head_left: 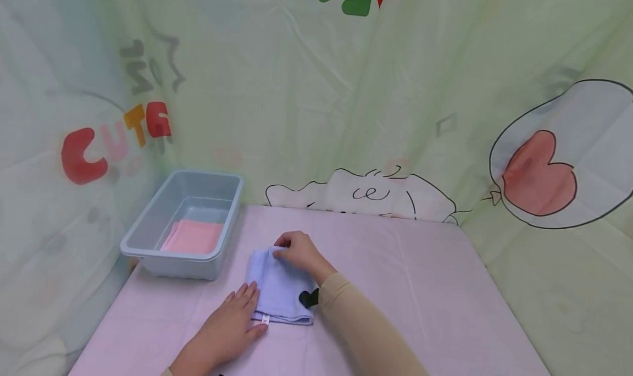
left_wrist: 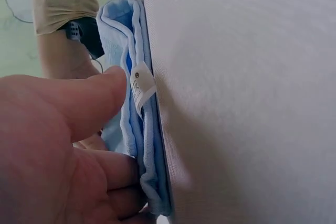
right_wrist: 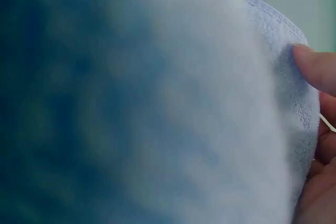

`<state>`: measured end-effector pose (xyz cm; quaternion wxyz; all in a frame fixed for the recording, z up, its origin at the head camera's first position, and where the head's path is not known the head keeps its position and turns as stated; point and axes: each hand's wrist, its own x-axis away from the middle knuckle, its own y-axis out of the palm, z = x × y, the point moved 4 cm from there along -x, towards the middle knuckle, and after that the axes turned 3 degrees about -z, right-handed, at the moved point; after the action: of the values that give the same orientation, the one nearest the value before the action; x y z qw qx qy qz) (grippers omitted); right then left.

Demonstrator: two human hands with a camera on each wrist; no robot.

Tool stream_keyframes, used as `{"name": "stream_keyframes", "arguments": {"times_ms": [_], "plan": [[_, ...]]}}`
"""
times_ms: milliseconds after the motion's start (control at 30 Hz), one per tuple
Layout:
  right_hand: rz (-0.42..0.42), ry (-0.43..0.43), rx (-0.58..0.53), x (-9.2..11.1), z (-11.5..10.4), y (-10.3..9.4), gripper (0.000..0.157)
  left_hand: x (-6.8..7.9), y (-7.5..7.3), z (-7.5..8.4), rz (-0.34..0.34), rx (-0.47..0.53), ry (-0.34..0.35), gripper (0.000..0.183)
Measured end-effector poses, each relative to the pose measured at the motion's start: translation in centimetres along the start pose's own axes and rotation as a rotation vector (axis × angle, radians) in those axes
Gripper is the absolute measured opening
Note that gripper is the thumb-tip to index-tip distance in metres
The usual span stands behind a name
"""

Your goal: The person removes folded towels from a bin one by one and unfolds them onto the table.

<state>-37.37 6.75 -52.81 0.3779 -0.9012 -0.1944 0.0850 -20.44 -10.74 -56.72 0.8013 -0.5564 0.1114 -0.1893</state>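
Note:
A light blue folded towel (head_left: 284, 293) lies on the pink tabletop, its layers stacked and a small white label (left_wrist: 142, 87) sticking out of the near edge. My right hand (head_left: 301, 252) pinches the towel's far edge between thumb and fingers. Close to the right wrist camera, the cloth (right_wrist: 294, 77) is blurred over most of that view. My left hand (head_left: 229, 324) rests along the towel's left side, fingers extended, with the thumb beside the label. A dark wrist device (head_left: 309, 298) on the right arm covers part of the towel's right side.
A grey-blue plastic basin (head_left: 229, 222) stands at the back left, with a folded pink cloth (head_left: 198, 236) inside. Printed curtains (head_left: 296, 90) enclose the table (head_left: 420, 288) at the back and both sides.

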Motion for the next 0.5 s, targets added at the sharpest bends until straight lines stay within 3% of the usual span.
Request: {"name": "stream_keyframes", "arguments": {"times_ms": [200,500], "plan": [[-0.050,0.004,-0.077,0.2,0.3,-0.5,0.006,0.1,0.0,0.1,-0.012,0.064,-0.030,0.085],[-0.135,-0.075,-0.147,1.0,-0.3,-2.5,0.007,-0.2,0.2,0.0,-0.030,0.065,-0.054,0.086]]}}
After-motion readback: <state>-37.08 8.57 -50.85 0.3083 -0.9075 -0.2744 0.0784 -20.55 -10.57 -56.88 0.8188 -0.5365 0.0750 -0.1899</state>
